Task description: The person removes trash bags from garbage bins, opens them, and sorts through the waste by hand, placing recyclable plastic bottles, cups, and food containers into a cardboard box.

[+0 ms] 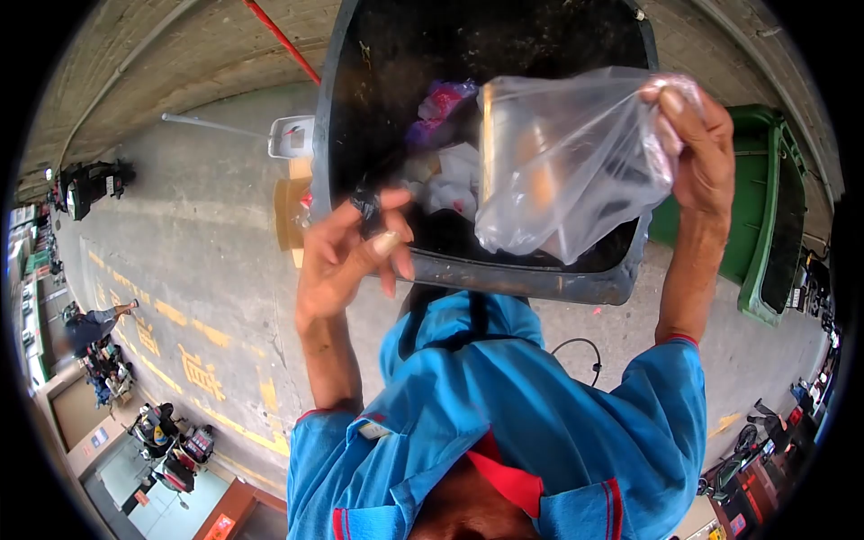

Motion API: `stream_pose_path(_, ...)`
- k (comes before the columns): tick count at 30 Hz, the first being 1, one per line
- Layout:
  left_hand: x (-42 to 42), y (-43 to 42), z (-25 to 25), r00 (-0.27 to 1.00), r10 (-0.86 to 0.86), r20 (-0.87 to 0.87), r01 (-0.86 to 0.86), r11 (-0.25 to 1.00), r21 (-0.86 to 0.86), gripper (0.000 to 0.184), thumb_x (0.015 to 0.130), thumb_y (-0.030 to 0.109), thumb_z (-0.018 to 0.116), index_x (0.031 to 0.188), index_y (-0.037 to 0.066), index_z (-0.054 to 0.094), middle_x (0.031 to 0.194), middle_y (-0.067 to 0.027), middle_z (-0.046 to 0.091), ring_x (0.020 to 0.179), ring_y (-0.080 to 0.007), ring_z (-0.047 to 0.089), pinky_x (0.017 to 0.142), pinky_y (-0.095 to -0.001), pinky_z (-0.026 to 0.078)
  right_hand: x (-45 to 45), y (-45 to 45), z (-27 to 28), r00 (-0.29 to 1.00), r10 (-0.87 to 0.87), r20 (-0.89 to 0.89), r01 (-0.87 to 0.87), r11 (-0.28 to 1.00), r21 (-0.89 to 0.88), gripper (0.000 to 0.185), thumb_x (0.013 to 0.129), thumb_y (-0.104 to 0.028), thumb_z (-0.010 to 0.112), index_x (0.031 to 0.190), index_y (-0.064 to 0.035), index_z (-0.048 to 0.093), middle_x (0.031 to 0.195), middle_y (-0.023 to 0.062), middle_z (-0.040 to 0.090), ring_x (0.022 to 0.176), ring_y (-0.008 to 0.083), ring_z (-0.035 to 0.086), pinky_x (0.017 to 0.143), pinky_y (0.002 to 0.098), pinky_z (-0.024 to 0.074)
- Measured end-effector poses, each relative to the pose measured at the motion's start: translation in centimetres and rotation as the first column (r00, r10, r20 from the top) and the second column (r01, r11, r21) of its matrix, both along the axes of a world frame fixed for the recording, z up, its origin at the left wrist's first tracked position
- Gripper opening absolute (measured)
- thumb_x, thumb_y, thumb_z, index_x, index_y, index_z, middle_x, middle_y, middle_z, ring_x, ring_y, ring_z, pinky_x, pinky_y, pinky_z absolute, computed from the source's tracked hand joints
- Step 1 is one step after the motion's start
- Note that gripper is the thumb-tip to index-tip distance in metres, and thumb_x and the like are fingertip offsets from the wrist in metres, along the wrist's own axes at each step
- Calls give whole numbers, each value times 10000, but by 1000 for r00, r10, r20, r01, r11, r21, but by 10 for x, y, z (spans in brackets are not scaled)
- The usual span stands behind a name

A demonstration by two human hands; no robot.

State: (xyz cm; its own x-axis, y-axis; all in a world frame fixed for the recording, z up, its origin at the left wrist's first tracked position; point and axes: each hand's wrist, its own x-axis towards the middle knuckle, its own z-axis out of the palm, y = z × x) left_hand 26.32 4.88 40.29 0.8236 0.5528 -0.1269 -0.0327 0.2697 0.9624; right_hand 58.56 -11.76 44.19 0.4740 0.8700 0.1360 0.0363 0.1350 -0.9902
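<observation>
My right hand [697, 148] is closed on the gathered, pinkish neck of a clear plastic bag [598, 148]. Inside the bag, something flat with a yellowish edge and a brown-orange patch shows through; I cannot make out its kind. The bag hangs over a large dark wheelie bin [540, 272], whose mouth faces me. My left hand [355, 247] hovers at the bin's left front edge with its fingers apart. Around one of its fingers is a small black strip [366, 203]. Down in the bin lie a purple and pink wrapper [440, 110] and crumpled white litter [453, 184].
A green bin lid or bin [751, 216] stands to the right. A white tub [292, 137] and cardboard [290, 211] sit left of the dark bin. Parked motorbikes [162, 432] and a person [90, 328] are farther left. A red pole [283, 40] leans behind.
</observation>
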Motion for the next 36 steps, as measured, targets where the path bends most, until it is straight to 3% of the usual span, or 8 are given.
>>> stream_pose_path(4, -2, 0, 2, 1000, -13, 11, 13, 1000, 5, 417, 893, 58, 562, 1267, -112, 491, 891, -143, 600, 629, -187, 648, 407, -224, 480, 12, -12, 19, 999, -42, 11, 39, 982, 183, 226, 921, -166, 586, 1035, 4, 683, 1042, 138, 684, 820, 75, 619, 756, 193, 484)
stream_pose_path(7, -2, -2, 0, 1000, -28, -3, 28, 1000, 6, 434, 888, 57, 569, 1278, -110, 481, 897, -141, 598, 637, -185, 648, 408, -221, 481, -6, 1, 35, 955, -230, -185, 270, 935, 231, 273, 946, -123, 532, 1137, 48, 624, 985, 95, 675, 753, 91, 638, 676, 187, 506)
stream_pose_path(9, 0, -4, -2, 998, -54, -15, 54, 999, -6, 441, 885, 55, 572, 1283, -109, 476, 902, -139, 598, 640, -183, 648, 408, -221, 481, 18, -2, 25, 992, -116, -54, 124, 977, 174, 301, 945, -134, 539, 1168, 55, 614, 1056, 116, 671, 773, 97, 634, 690, 194, 501)
stream_pose_path(12, 3, -7, -5, 999, -48, -13, 47, 999, -15, 445, 883, 48, 574, 1287, -109, 473, 916, -135, 600, 646, -182, 648, 412, -225, 485, -6, 24, 33, 951, -276, -143, 299, 937, 180, 288, 939, -152, 563, 1138, 45, 632, 939, 75, 665, 691, 95, 613, 615, 202, 497)
stream_pose_path(14, 4, -6, -7, 999, -45, 26, 45, 999, -8, 447, 880, 43, 584, 1287, -105, 476, 925, -129, 604, 655, -181, 647, 420, -229, 490, -9, 31, 42, 983, -145, -113, 168, 959, 227, 209, 904, -145, 610, 1008, 32, 650, 840, 41, 666, 710, 87, 612, 647, 200, 472)
stream_pose_path(25, 2, -9, -8, 996, -24, -84, 33, 994, 104, 447, 864, 59, 632, 1265, -91, 509, 920, -109, 616, 673, -172, 640, 451, -233, 487, 6, 52, 56, 963, 26, -268, 85, 916, 393, 174, 910, -115, 591, 999, 22, 652, 916, 85, 693, 798, 144, 664, 729, 256, 527)
stream_pose_path(31, 5, -4, -3, 989, 1, -151, 17, 993, 114, 487, 831, 32, 671, 1272, -86, 504, 952, -109, 625, 741, -171, 646, 497, -247, 509, -20, 77, 58, 972, 57, -226, 40, 914, 403, 190, 927, -139, 577, 1000, 20, 652, 830, 53, 676, 711, 125, 650, 644, 242, 526)
stream_pose_path(36, 44, -19, -4, 983, 154, -96, -105, 914, 391, 599, 723, 56, 800, 1214, -78, 482, 1151, -142, 582, 965, -140, 587, 775, -234, 503, -50, 94, 48, 926, 75, -371, -14, 986, 164, 215, 954, -179, 552, 1007, 14, 629, 700, 24, 599, 552, 119, 597, 475, 236, 495)
